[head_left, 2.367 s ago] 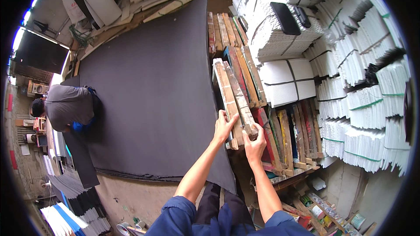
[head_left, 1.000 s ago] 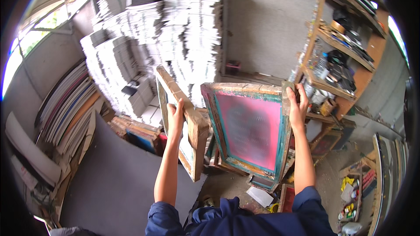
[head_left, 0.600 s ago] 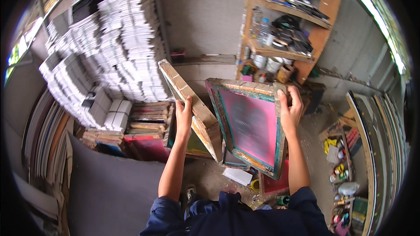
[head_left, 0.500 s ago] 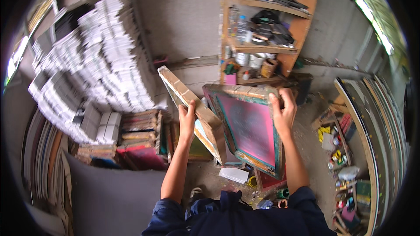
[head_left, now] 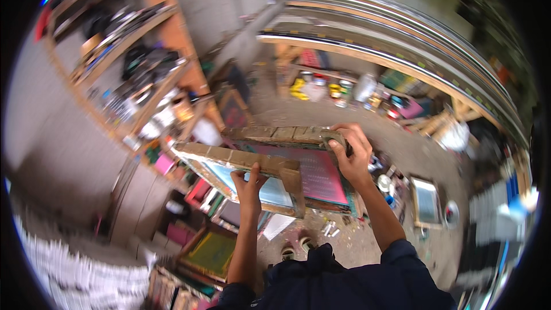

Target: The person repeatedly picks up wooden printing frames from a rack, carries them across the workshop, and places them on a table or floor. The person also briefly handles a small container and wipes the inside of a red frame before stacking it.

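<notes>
In my left hand (head_left: 249, 188), thumb and fingers grip the edge of a wooden screen-printing frame with pale blue mesh (head_left: 274, 192), its outer bar wrapped in brownish tape. My right hand (head_left: 352, 154) is closed on the corner of a second screen-printing frame with pink mesh (head_left: 320, 179). Both frames are held up above the floor, tilted. The pale blue one overlaps part of the pink one; whether they touch, I cannot tell. Faint light marks show on the pink mesh.
A blurred wooden shelf (head_left: 186, 77) with bottles and dark items stands at left. Ahead is a long wood-edged table (head_left: 367, 51) with cans and bags beneath. Another framed screen (head_left: 426, 201) lies on the floor at right. Paper stacks (head_left: 74, 272) and a yellow-green screen (head_left: 209, 254) are lower left.
My view has turned to the right, so the shelf and paper stacks sit further left. Both frames lie flatter and closer together, with the pale blue one now overlapping the pink one.
</notes>
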Action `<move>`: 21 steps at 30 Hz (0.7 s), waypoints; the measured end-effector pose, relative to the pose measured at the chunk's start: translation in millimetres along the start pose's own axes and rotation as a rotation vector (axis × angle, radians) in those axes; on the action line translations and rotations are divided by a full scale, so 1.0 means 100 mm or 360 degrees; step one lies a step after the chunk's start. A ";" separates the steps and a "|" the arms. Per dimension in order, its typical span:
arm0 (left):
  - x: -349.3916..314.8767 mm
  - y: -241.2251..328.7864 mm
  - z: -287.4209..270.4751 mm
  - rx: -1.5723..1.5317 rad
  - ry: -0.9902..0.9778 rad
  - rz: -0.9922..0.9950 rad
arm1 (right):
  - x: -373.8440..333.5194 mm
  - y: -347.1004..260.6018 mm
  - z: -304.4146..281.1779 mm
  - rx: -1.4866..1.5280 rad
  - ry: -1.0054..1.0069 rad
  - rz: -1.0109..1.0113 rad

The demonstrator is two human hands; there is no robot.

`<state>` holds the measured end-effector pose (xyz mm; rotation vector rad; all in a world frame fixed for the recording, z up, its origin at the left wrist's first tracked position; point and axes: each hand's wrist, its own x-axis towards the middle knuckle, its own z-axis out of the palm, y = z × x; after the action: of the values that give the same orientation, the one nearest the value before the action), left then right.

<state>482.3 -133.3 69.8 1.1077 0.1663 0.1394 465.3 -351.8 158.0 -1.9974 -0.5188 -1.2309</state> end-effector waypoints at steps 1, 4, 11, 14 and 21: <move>0.00 -0.08 0.15 0.0000 -0.0082 -0.0030 | -0.07 0.03 -0.18 -0.0116 0.0032 0.0038; -0.14 -0.26 0.61 0.0058 -0.0352 -0.0131 | -0.29 0.00 -0.77 -0.0425 0.0175 0.0203; -0.79 -0.77 1.68 0.0036 -0.0956 -0.0350 | -0.78 -0.30 -2.20 -0.1072 0.0482 0.0473; -1.21 -1.11 2.17 0.0072 -0.1229 -0.0426 | -1.05 -0.47 -2.83 -0.1299 0.0636 0.0574; -2.57 -1.94 3.45 0.0083 -0.1736 -0.0583 | -1.84 -0.77 -4.51 -0.1700 0.0959 0.0796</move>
<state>305.8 -570.7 62.8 1.0532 -0.6061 -0.7954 61.1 -633.7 151.0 -2.1195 1.0818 -1.8369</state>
